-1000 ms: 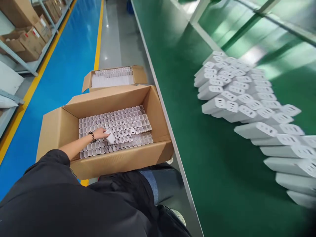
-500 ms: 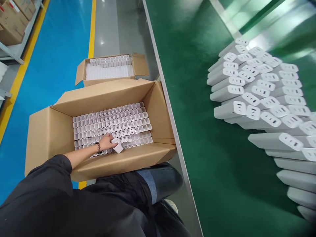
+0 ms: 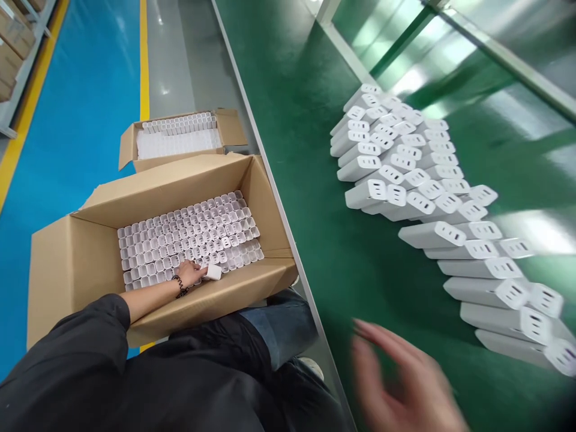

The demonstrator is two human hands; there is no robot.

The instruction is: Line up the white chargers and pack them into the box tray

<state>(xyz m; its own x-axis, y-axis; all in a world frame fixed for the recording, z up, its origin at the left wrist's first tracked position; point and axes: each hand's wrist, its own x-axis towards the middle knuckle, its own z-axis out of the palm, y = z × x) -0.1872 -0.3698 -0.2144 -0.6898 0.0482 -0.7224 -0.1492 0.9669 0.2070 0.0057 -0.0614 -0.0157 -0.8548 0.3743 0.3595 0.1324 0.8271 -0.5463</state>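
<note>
My left hand (image 3: pixel 189 273), a dark coiled band at its wrist, is down inside the large cardboard box (image 3: pixel 234 295). Its fingers are closed on a white plastic charger housing (image 3: pixel 214 272), just above tight rows of upright white housings (image 3: pixel 157 242). Over the green tabletop (image 3: pixel 351 270), my right hand (image 3: pixel 405 378) is smeared by motion, thumb and fingers apart with nothing seen between them. Beyond it lies a group of white chargers (image 3: pixel 416 204) on their sides, their port slots facing right.
A smaller open carton (image 3: pixel 177 155) of white housings stands behind the large box on the floor. The metal table edge (image 3: pixel 270 180) runs along the large box's right side. Far left, a shelf (image 3: pixel 27 72) holds cardboard boxes.
My right hand has come into view over the table. The housing in my left hand has turned and shifted slightly. The whole view has swung to the right.
</note>
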